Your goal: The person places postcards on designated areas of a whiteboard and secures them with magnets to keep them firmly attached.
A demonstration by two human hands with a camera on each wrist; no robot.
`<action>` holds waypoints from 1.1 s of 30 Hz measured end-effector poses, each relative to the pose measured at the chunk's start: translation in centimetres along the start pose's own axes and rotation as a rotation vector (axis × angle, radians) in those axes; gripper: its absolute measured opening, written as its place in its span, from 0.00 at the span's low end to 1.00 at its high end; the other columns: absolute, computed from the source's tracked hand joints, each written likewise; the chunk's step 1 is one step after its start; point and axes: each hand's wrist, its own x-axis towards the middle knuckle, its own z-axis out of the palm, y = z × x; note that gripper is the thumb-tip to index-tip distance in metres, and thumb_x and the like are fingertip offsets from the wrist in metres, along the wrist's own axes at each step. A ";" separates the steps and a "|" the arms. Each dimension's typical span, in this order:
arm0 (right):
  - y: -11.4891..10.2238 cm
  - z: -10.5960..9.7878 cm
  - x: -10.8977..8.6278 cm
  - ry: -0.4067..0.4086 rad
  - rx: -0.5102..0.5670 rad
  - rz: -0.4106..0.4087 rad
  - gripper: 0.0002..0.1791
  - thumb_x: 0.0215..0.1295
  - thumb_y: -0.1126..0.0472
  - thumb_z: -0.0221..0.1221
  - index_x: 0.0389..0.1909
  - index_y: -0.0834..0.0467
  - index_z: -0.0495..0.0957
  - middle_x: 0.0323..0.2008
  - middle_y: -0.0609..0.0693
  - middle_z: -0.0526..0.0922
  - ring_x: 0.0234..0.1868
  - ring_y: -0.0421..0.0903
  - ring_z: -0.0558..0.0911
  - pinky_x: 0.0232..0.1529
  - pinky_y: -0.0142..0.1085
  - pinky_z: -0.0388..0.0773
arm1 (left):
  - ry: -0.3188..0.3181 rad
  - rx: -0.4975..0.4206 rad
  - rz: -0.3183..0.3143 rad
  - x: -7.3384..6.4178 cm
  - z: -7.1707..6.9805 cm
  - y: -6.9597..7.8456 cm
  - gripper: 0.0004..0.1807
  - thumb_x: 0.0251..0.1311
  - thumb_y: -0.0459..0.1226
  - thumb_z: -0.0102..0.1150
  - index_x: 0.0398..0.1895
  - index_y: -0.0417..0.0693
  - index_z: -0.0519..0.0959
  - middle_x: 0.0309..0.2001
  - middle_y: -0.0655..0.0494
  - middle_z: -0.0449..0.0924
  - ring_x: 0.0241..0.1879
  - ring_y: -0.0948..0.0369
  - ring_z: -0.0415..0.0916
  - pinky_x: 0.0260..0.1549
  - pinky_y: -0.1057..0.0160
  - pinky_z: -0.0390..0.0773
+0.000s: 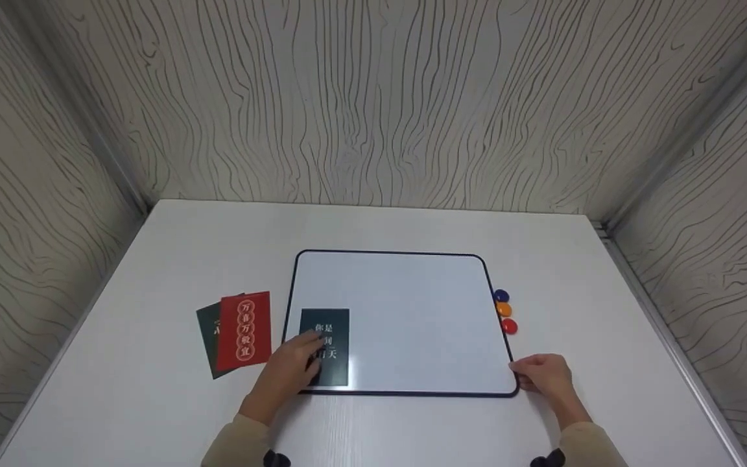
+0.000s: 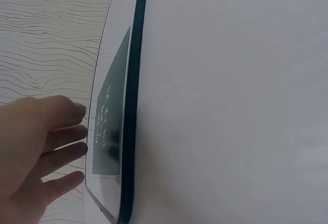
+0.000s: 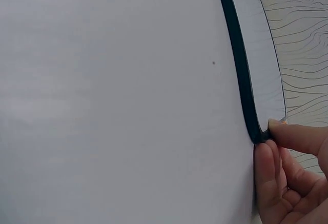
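A whiteboard (image 1: 422,324) with a dark rim lies flat on the table in the head view. On its lower left part is a dark green card (image 1: 338,373) printed with white Chinese characters. My left hand (image 1: 288,365) is over the left half of that card, hiding some of the print. In the left wrist view the fingers of this hand (image 2: 25,147) are loosely bent, with a gap between them and the card (image 2: 113,111). My right hand (image 1: 547,376) pinches the board's near right corner between thumb and fingers, as the right wrist view also shows (image 3: 292,167).
Left of the board, a red card (image 1: 261,334) with gold characters overlaps another green card (image 1: 208,334). Blue (image 1: 502,296), orange (image 1: 505,309) and red (image 1: 509,326) round pieces sit along the board's right edge. Wood-grain panels (image 1: 347,104) enclose the table's back and sides.
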 end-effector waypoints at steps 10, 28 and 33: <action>-0.6 -0.1 0.1 -0.015 -0.040 -0.010 0.18 0.62 0.61 0.60 0.45 0.72 0.78 0.28 0.53 0.83 0.28 0.42 0.79 0.31 0.29 0.82 | -0.056 0.033 0.040 -0.5 0.2 -0.5 0.21 0.60 0.39 0.61 0.56 0.42 0.79 0.62 0.45 0.77 0.62 0.48 0.75 0.58 0.52 0.78; -1.3 -0.3 1.5 0.030 -0.034 -0.098 0.17 0.64 0.61 0.58 0.47 0.71 0.77 0.32 0.55 0.83 0.32 0.42 0.80 0.33 0.29 0.82 | -0.196 0.015 0.002 -0.7 -0.5 -0.9 0.20 0.62 0.38 0.59 0.58 0.44 0.78 0.65 0.47 0.74 0.66 0.48 0.70 0.60 0.50 0.75; -1.6 -0.3 2.0 0.047 -0.038 -0.103 0.18 0.66 0.60 0.57 0.50 0.70 0.76 0.35 0.56 0.82 0.33 0.43 0.79 0.33 0.27 0.81 | -0.198 0.007 0.003 -0.7 -0.4 -1.0 0.21 0.62 0.38 0.58 0.58 0.45 0.77 0.66 0.47 0.73 0.67 0.48 0.70 0.60 0.50 0.75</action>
